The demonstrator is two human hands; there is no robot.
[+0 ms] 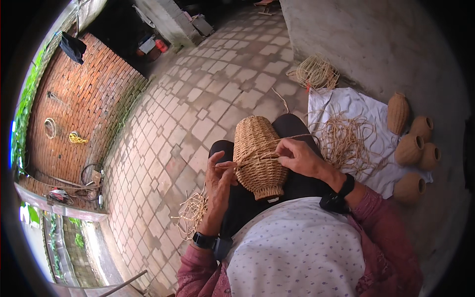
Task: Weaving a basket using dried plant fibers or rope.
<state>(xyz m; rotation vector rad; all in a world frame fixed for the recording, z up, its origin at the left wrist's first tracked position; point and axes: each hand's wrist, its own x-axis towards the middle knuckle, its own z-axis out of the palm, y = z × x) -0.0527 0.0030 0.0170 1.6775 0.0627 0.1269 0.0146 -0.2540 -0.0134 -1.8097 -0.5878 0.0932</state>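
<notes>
A woven straw basket (pixel 257 136), vase-shaped, lies across my lap between my dark-trousered knees, its narrow neck toward my body. A twisted straw cord (pixel 247 161) runs across its side. At the basket's left edge, my left hand (pixel 218 180) has its fingers curled and pinched on an end of this cord. My right hand (pixel 300 158) is closed at the right side, thumb and forefinger pressed together on a strand against the weave. Another strand (pixel 303 135) passes above the right hand toward the loose straw cord (pixel 346 133) on the white cloth.
The white cloth (pixel 326 104) is spread on the paving at right. Several finished woven vases (pixel 409 149) stand and lie beside it. A coil of cord (pixel 316 72) sits by the wall. More loose strands (pixel 193 213) lie left of my leg. A brick wall (pixel 74 109) rises at far left.
</notes>
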